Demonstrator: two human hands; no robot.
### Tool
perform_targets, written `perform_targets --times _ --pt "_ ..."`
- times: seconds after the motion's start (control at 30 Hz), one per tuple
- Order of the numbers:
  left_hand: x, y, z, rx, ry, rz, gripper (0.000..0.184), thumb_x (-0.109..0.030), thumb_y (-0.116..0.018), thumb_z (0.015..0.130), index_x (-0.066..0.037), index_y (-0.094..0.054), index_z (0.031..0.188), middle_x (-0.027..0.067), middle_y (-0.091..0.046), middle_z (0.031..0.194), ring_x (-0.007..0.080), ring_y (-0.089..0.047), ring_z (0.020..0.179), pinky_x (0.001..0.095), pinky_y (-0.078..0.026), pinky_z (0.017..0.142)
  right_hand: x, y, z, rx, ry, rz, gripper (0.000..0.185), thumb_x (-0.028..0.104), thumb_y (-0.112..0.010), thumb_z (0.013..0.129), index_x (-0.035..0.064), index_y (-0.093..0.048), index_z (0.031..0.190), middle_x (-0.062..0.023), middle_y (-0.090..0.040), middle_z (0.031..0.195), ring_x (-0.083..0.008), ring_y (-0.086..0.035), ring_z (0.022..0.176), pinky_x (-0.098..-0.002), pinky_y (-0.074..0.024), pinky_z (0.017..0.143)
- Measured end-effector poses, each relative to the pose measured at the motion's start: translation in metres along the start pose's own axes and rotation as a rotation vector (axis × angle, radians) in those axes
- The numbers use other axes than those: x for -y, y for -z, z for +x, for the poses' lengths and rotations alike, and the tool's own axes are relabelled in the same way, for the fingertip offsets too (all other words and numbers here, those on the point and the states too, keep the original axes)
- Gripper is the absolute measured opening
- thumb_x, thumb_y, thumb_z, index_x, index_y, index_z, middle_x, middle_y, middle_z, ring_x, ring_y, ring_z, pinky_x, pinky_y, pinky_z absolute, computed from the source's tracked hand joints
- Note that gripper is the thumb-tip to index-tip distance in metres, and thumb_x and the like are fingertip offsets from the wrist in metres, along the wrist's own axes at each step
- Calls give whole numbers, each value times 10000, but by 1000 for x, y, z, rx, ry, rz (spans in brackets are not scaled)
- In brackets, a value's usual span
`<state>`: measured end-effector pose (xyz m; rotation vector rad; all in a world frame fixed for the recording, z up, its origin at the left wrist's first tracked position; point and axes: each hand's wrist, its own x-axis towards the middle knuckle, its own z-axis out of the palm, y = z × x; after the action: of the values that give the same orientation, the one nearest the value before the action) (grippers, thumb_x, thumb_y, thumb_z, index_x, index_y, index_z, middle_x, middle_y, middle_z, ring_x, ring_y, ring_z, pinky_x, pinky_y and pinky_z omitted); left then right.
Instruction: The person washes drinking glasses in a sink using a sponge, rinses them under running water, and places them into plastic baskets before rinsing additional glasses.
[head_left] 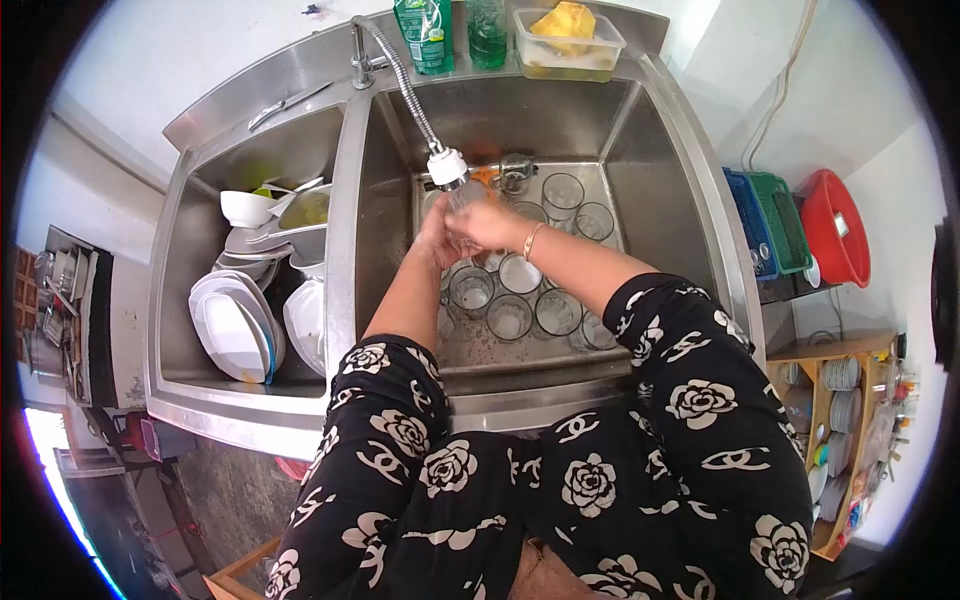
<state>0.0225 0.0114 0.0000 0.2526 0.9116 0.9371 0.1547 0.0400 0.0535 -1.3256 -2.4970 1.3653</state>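
Note:
Under the white tap head [447, 165] of a flexible metal faucet, my two hands are together over the right sink basin [665, 215]. My left hand [437, 230] is curled, its fingers partly hidden. My right hand [490, 224] is closed against it from the right. Something clear shows just above them, below the tap; whether it is water or a glass I cannot tell. Below and around my hands stand several drinking glasses [510, 317] in the basin, with a glass mug [516, 174] near the back.
The left basin holds stacked white plates [225, 325] and a white bowl [246, 208]. On the back ledge are a knife [290, 104], a green pouch [425, 38], a green bottle [487, 35] and a plastic tub [570, 62] with a yellow cloth. Baskets [783, 220] stand at right.

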Motion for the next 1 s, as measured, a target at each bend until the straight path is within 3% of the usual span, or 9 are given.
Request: perform_targets --times 0.07,0.2,0.3,0.4,0.53,0.63,0.73,0.83,1.0 --pt "-3 -6 -3 -19 -130 46 520 -501 -311 938 -86 -552 1138 112 -630 1037 282 -619 881 450 -514 724 -15 -16 25 -94 -125 467 245 246 -570 836 76 -613 1007 -172 -649 995 -339 -625 920 -396 -494 790" --pt "-3 -14 -18 -184 -167 13 495 -477 -320 940 -77 -556 1113 107 -634 991 278 -619 845 441 -515 709 19 1 -38 14 256 -676 214 151 -560 826 25 -607 992 -179 -651 969 -330 -627 916 -411 -500 782" --pt "-1 7 0 -83 -60 12 422 -430 -379 935 -78 -552 1091 103 -626 994 273 -612 839 452 -511 705 16 3 -26 -10 102 -480 240 124 -572 808 26 -601 1025 -178 -645 1010 -328 -618 955 -390 -500 807" --pt "-7 -1 -13 -71 -200 20 380 -411 -436 916 -92 -544 1092 96 -616 1011 275 -604 853 485 -496 697 12 -4 -10 64 -108 644 287 154 -603 811 42 -601 1075 -180 -637 1031 -343 -609 966 -391 -489 837" --pt "-4 13 0 -226 -227 -93 348 -379 -466 900 -85 -549 1066 103 -613 1023 278 -610 858 485 -495 691 -15 -24 -12 -248 506 -318 335 192 -600 846 83 -593 1162 -91 -670 965 -242 -638 898 -346 -487 798" --pt "-7 1 -14 -224 -16 -81 321 -353 -445 899 -77 -556 1019 117 -614 1009 281 -612 855 492 -498 684 -16 -28 -13 -58 189 -523 362 179 -596 850 91 -573 1200 -78 -671 993 -266 -635 928 -387 -479 833" --pt "-2 10 1 -191 -170 -115 321 -344 -393 906 -81 -558 986 127 -622 976 296 -614 853 518 -498 711 -4 -34 -4 11 -82 853 373 207 -612 836 92 -575 1189 -127 -616 1136 -333 -576 1061 -436 -442 897" --pt "-3 26 27 -282 -233 -138 347 -353 -352 916 -80 -558 975 125 -631 939 304 -621 831 529 -502 722 1 -49 -10 -352 509 80 322 220 -609 824 96 -602 1121 -159 -550 1225 -317 -529 1128 -438 -422 908" --pt "4 29 24 -165 -90 -75 338 -348 -380 921 -78 -573 984 117 -640 954 296 -632 822 510 -519 720 -14 -37 -16 -89 235 -514 395 135 -574 804 74 -535 1192 -175 -537 1228 -326 -516 1143 -398 -417 941"
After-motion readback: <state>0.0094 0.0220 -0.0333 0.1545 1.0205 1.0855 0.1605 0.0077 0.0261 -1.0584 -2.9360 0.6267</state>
